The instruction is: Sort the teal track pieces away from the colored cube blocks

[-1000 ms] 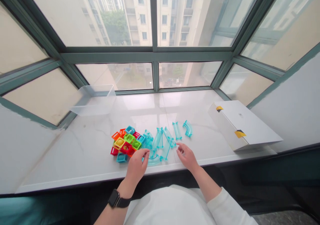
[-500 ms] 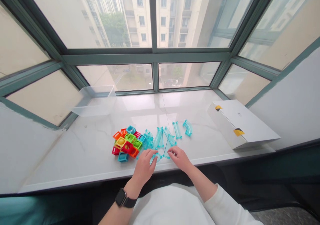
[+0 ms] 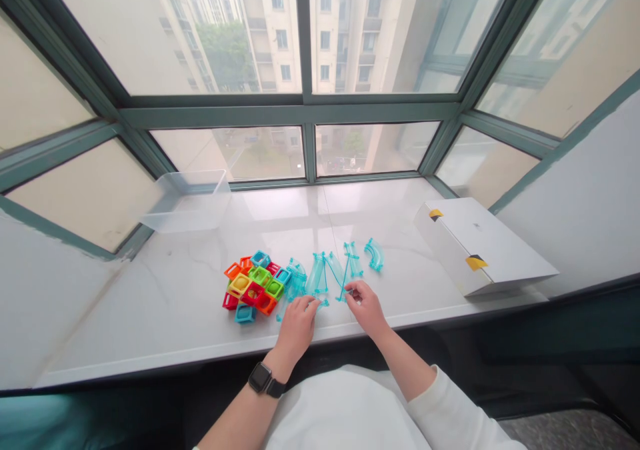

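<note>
My right hand (image 3: 367,307) pinches the near end of a straight translucent blue track piece (image 3: 345,278), which slants up and away over the sill. My left hand (image 3: 297,320) has its fingers bent down on another translucent blue track piece (image 3: 324,301), mostly hidden under the fingertips. Between and beyond the hands lie several straight track pieces (image 3: 316,273). A bunch of curved track pieces (image 3: 296,278) sits just left of them. Farther right is a single curved track piece (image 3: 374,255). Left of my left hand is a heap of coloured hollow cube blocks (image 3: 254,287).
A clear plastic bin (image 3: 193,203) stands at the back left of the white windowsill (image 3: 125,317). At the right sits a white box (image 3: 487,243) with yellow-and-black tabs. Green window frames (image 3: 290,115) enclose the back and sides.
My right hand has lifted a straight track piece and swung it slightly right, toward the upright piece at the back. My left hand has shifted a little, its fingers closing downward.
</note>
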Motion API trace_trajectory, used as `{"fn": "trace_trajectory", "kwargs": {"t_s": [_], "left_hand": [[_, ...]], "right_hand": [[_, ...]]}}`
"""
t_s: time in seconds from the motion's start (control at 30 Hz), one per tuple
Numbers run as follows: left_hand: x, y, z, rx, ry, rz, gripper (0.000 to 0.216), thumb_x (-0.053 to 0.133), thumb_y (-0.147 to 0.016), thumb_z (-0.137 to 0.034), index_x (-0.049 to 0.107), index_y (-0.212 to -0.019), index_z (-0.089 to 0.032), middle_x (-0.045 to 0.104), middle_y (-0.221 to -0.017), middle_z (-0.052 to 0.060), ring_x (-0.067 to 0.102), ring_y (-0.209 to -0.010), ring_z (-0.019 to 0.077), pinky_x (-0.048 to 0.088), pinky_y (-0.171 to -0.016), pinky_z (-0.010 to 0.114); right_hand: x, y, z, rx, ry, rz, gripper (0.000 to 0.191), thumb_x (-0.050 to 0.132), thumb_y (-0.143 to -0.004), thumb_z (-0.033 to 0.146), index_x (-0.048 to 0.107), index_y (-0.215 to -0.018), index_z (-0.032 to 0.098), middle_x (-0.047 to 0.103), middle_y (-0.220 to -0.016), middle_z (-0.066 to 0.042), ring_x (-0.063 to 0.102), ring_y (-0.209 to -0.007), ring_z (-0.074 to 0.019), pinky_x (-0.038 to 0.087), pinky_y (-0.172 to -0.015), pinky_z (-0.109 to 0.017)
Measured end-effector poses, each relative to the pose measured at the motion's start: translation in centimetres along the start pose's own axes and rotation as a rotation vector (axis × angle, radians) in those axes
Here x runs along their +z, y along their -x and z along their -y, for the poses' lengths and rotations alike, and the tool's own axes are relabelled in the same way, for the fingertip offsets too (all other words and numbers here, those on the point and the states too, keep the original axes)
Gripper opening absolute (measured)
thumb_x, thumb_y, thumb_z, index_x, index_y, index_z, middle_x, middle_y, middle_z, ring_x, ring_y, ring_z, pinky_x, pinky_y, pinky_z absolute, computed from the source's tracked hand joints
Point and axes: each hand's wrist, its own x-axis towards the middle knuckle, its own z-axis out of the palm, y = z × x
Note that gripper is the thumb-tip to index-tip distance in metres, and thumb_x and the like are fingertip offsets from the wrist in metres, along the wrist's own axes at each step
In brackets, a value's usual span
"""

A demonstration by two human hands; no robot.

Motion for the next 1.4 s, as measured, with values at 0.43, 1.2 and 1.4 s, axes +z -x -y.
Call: {"fn": "trace_trajectory", "kwargs": {"t_s": [0.43, 1.2, 1.4], "left_hand": [[0.4, 0.7, -0.4, 0.037, -0.164, -0.068, 0.034, 0.064, -0.097, -0.031, 0.068, -0.13, -0.027, 0.063, -0.136, 0.012, 0.056, -0.124, 0.0339, 0.044, -0.106, 0.052], [-2.6, -0.4, -3.2, 0.017, 0.256, -0.157, 0.037, 0.052, -0.105, -0.036, 0.061, -0.138, -0.025, 0.07, -0.129, 0.012, 0.063, -0.119, 0.0288, 0.048, -0.104, 0.047], [-4.8, -3.4, -6.2, -0.107, 0.681, -0.039, 0.038, 0.041, -0.109, -0.042, 0.065, -0.131, -0.022, 0.076, -0.102, 0.007, 0.071, -0.091, 0.0211, 0.054, -0.084, 0.034]], "right_hand": [[-1.2, 0.0, 0.4, -0.059, 0.022, -0.002, 0.016, 0.06, -0.087, 0.024, 0.069, -0.101, 0.022, 0.068, -0.097, -0.005, 0.064, -0.073, -0.0158, 0.058, -0.071, -0.03], [-1.6, 0.3, 3.1, -0.167, -0.006, 0.055, 0.027, 0.063, -0.088, 0.018, 0.07, -0.114, 0.024, 0.064, -0.101, -0.004, 0.065, -0.077, -0.0153, 0.061, -0.073, -0.031], [-1.5, 0.7, 5.7, -0.228, -0.021, 0.117, 0.041, 0.06, -0.095, 0.017, 0.065, -0.133, 0.029, 0.064, -0.112, -0.006, 0.067, -0.085, -0.0167, 0.062, -0.081, -0.035]]}}
